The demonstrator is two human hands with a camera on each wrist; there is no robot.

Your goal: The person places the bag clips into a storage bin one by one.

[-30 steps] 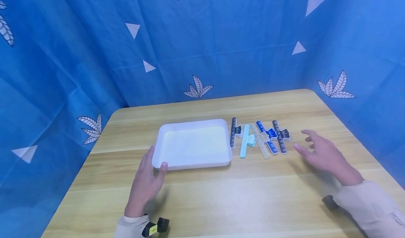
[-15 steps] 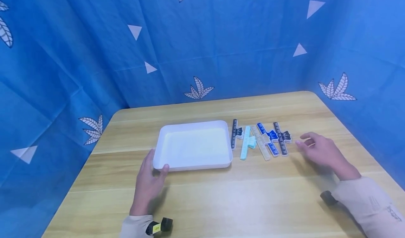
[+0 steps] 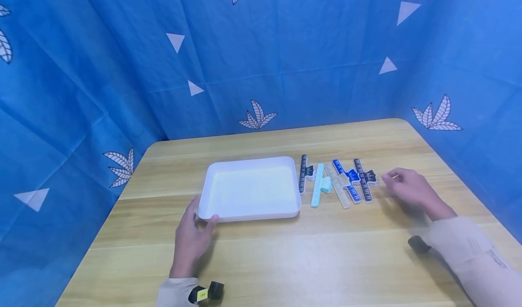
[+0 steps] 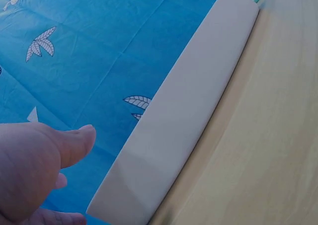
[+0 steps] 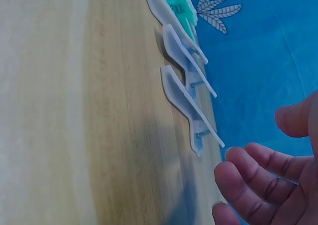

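Clips (image 3: pixel 337 186) — right of the tray (image 3: pixel 250 190)

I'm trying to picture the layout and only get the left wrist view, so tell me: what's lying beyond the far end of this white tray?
Observer: Five long-bar clips, side by side on the table.
Operator: Which one is nearest the tray?
Observer: A black clip, beside the tray's right wall.
Operator: And is the right hand gripping one?
Observer: No, it's just right of the rightmost black clip, holding nothing.
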